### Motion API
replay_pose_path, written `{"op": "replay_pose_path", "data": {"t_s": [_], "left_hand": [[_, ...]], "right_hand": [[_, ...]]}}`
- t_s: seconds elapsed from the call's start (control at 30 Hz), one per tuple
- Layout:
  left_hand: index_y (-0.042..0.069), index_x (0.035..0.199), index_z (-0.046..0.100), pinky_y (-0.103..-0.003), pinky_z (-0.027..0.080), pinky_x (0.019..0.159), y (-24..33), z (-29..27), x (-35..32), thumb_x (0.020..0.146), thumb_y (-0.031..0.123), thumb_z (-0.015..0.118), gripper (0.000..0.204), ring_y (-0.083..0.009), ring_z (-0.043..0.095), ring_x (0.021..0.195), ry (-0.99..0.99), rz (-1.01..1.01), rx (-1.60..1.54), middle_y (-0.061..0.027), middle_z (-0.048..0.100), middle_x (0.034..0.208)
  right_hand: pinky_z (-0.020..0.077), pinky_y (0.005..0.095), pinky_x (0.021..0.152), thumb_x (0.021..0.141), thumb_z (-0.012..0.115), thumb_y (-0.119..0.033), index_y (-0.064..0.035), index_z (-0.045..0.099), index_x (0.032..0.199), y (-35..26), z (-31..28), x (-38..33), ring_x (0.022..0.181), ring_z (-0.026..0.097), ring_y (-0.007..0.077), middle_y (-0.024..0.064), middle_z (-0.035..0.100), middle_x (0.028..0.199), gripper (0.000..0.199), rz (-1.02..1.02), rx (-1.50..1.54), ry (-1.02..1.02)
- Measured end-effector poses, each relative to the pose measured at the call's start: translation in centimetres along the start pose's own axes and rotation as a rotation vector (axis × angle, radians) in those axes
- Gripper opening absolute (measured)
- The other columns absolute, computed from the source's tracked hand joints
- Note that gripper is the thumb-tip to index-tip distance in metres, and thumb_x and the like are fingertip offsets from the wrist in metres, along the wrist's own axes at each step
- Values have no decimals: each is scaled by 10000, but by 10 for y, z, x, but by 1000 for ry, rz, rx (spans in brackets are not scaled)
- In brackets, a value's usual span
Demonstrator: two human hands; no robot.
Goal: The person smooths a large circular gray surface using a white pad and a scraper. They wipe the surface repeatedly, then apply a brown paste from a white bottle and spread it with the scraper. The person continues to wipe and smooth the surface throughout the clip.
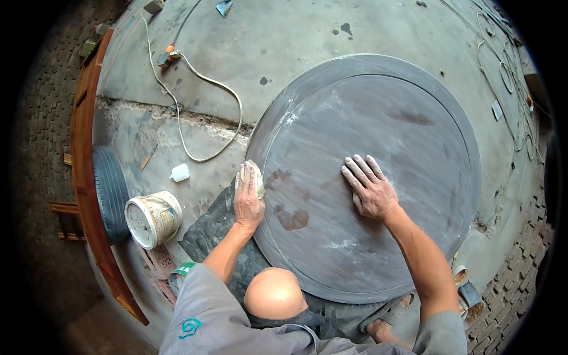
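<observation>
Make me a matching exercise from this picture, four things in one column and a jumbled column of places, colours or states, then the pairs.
Things:
1. right hand
2. bucket
3. left hand
4. tyre

Places, colours or states:
A. with a pale pad at the grey disc's left rim
B. dark, beside the reddish-brown wooden beam
C. palm down near the disc's middle
D. mostly white

Pairs: 1-C, 2-D, 3-A, 4-B

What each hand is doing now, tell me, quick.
Left hand: holding a pale pad at the edge of the round grey disc.
Right hand: open, palm down on the disc.
</observation>
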State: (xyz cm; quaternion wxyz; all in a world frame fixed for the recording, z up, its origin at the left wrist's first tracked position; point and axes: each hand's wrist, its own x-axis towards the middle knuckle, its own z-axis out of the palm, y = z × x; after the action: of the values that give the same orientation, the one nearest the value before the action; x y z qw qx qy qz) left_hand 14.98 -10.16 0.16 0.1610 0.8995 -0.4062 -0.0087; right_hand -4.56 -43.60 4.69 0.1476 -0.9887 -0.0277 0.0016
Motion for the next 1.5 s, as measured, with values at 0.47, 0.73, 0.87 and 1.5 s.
{"op": "replay_pose_path", "data": {"t_s": [0.47, 0.73, 0.87, 1.5], "left_hand": [[-111, 1521, 408, -555, 246, 1261, 32, -2, -37, 782, -56, 508, 748, -483, 316, 1512, 23, -80, -46, -315, 370, 1599], [-108, 1514, 425, -539, 273, 1248, 20, -15, -64, 814, -80, 495, 703, -489, 340, 1497, 2, -63, -126, -303, 388, 1596], [-116, 1508, 420, -519, 237, 1268, 31, -4, -11, 781, -73, 481, 731, -485, 305, 1513, 92, -130, -128, -317, 363, 1602], [-103, 1497, 442, -515, 307, 1248, -16, -20, 1, 768, -106, 523, 734, -453, 383, 1483, -8, 95, -149, -285, 428, 1573]], "right_hand": [[173, 482, 1316, 840, 623, -177, -76, 435, 1560, -7, -1, 2, 1552, 306, 283, 98, 394, 1643, 751, -5, 4, -39], [165, 482, 1318, 835, 609, -162, -73, 440, 1558, -6, 2, 3, 1559, 293, 290, 103, 382, 1653, 747, 5, -23, -41], [162, 481, 1318, 837, 608, -160, -73, 440, 1558, -7, 0, 4, 1560, 293, 289, 102, 383, 1652, 746, -10, -18, -46], [168, 486, 1316, 843, 602, -178, -71, 430, 1562, -6, 0, 1, 1562, 288, 282, 107, 382, 1651, 747, 4, -38, -47]]}}
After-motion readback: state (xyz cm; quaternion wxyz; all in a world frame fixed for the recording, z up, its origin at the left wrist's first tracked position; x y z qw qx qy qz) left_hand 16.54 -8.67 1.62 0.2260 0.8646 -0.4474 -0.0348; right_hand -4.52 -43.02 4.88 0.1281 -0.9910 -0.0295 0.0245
